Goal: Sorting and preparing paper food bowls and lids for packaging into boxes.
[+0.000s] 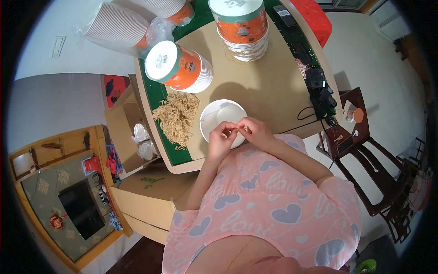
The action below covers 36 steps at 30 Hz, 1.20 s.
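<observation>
My left hand (221,140) and my right hand (256,133) meet over the near rim of a white round paper bucket (209,112) at the table's front edge. The fingertips of both are pinched together and almost touch. Whatever sits between them is too small to make out. Left of the bucket lies a loose heap of tan cords (177,119). Behind that heap, a stack of orange, green and white paper buckets (186,68) leans on its side. Another such stack (241,31) stands upside down farther back, with cords around its lower rims.
Plastic-wrapped bucket stacks (119,25) fill the far left corner. Along the table's right edge lie black chargers and cables (317,84) and a black device (285,16). A red stool (315,20) stands beyond, a dark wooden chair (365,160) at right. Cardboard boxes (141,196) sit at left.
</observation>
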Tool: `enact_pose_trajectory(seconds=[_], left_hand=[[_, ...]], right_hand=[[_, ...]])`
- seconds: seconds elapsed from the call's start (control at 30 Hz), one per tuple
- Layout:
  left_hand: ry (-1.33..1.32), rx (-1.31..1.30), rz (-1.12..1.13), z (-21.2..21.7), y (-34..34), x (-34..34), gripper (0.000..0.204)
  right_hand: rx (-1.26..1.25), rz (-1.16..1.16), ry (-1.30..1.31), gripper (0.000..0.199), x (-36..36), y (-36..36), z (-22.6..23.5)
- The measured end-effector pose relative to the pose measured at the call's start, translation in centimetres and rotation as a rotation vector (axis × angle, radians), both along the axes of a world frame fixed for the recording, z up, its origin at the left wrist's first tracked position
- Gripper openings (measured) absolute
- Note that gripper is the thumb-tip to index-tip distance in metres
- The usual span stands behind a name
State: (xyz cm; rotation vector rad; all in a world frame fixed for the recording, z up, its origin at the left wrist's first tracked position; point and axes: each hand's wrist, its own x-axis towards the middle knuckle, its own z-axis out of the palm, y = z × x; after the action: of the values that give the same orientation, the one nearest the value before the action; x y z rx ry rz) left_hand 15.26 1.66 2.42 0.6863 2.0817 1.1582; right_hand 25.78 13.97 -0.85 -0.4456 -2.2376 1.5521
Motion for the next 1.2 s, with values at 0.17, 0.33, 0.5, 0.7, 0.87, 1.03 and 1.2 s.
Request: enact_pose_trajectory(seconds=[0.17, 0.33, 0.5, 0.7, 0.87, 1.03, 1.2], left_hand=[[-0.084, -0.001, 0.059, 0.1, -0.7, -0.1, 0.015], [-0.048, -0.026, 0.011, -0.4, -1.2, -0.3, 0.017], [-0.014, -0.02, -0.006, 0.5, -0.5, 0.0, 0.016], [0.008, 0.001, 0.006, -0.4, -0.8, -0.1, 0.009], [-0.009, -0.001, 0.055, -0.2, -0.6, -0.2, 0.009], [0.022, -0.004, 0.127, -0.1, -0.5, 0.6, 0.01], [-0.043, 0.063, 0.156, -0.7, -0.6, 0.7, 0.012]], right_hand=[[-0.107, -0.005, 0.007, 0.007, -0.1, 0.1, -0.1], [-0.152, 0.043, -0.075, 0.008, 0.0, 0.3, 0.4], [-0.083, 0.039, -0.013, 0.008, -0.1, 0.2, -0.2], [-0.001, 0.034, 0.001, 0.007, -0.1, 0.2, 0.0], [0.003, 0.043, 0.006, 0.006, 0.1, 0.2, -0.6], [0.069, 0.06, 0.006, 0.005, 0.0, 0.5, -0.4], [0.028, 0.028, -0.012, 0.006, 0.1, 0.4, -1.0]])
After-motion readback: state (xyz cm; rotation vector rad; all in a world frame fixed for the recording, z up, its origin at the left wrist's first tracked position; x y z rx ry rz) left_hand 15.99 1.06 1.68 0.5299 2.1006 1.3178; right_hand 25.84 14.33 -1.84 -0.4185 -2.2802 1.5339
